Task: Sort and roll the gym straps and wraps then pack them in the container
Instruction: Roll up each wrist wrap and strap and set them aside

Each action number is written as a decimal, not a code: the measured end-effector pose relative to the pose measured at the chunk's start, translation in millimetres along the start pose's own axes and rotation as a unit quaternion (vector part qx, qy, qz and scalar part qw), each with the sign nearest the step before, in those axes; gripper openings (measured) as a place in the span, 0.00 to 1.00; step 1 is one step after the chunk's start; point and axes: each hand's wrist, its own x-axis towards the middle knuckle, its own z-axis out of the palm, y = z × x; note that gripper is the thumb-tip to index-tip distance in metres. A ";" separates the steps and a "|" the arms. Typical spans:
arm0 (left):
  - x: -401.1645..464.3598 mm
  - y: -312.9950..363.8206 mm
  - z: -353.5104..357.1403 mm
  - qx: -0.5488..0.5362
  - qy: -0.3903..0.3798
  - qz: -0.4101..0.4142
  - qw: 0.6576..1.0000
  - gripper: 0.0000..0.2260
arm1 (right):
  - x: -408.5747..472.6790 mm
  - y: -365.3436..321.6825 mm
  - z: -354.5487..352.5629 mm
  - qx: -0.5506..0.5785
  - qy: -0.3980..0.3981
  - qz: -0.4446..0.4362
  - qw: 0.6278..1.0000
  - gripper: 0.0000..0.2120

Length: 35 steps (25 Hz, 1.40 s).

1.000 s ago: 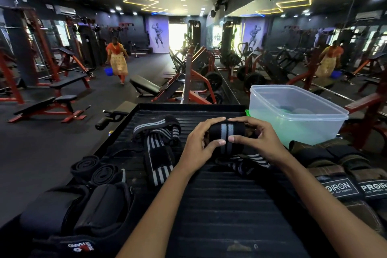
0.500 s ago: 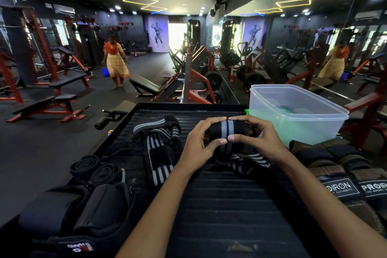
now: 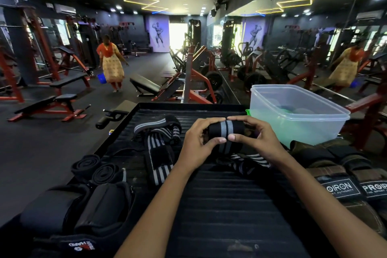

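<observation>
Left hand (image 3: 198, 145) and right hand (image 3: 254, 139) both pinch a rolled black, grey-striped wrap (image 3: 227, 131), fingertips over it and thumbs beneath, above the ribbed black desk (image 3: 219, 205). It looks soft and light, likely to unroll unless gripped around its middle. The clear container (image 3: 297, 115) stands open just right, near the desk's far edge.

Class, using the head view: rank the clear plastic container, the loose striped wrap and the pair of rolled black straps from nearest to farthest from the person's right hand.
1. Clear plastic container, just beyond and to the right of the right hand.
2. Loose striped wrap, left of both hands.
3. Rolled black straps, at the far left edge.
</observation>
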 end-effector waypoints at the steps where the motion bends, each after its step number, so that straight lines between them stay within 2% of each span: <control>1: -0.2 0.0 -0.3 0.006 0.010 0.000 1.000 0.19 | -0.5 0.1 0.3 -0.004 -0.009 0.000 1.000 0.24; 4: 0.0 -0.3 0.1 0.036 0.032 0.006 0.999 0.18 | -0.4 0.9 -0.8 -0.018 -0.021 -0.002 1.000 0.28; 8: 0.4 0.6 0.4 0.040 -0.008 -0.010 0.999 0.20 | -0.4 0.8 -1.6 -0.019 -0.001 0.003 1.000 0.25; 11: 1.1 -1.6 -2.2 0.039 -0.009 0.001 0.999 0.19 | -1.0 1.5 0.5 -0.017 0.002 0.011 1.000 0.24; 15: 0.0 -0.3 -3.4 0.059 0.025 0.004 0.998 0.15 | -0.9 2.3 1.5 -0.022 -0.027 0.016 0.999 0.31; 17: 0.0 -0.6 -3.4 0.055 0.036 -0.010 0.998 0.15 | -0.8 3.4 1.1 -0.020 -0.030 0.012 0.999 0.33; 21: 1.3 -0.8 -1.5 0.029 -0.002 -0.008 1.000 0.22 | 1.1 5.6 0.2 -0.004 0.006 0.004 1.000 0.29; 25: 2.2 0.1 -3.8 0.012 0.012 -0.014 1.000 0.19 | 2.8 6.8 3.1 0.021 0.005 0.018 1.000 0.31; 30: 0.1 1.8 -3.1 0.035 0.033 -0.013 0.999 0.18 | 0.7 7.6 2.0 -0.049 -0.026 0.008 0.998 0.37; 33: -0.9 1.5 -4.2 0.007 0.018 -0.040 0.999 0.17 | 0.0 9.3 2.0 -0.070 -0.018 -0.002 0.997 0.32; 35: -1.6 1.9 -4.8 -0.005 -0.012 -0.040 0.999 0.19 | 0.3 10.2 -0.3 -0.070 -0.005 -0.006 0.998 0.28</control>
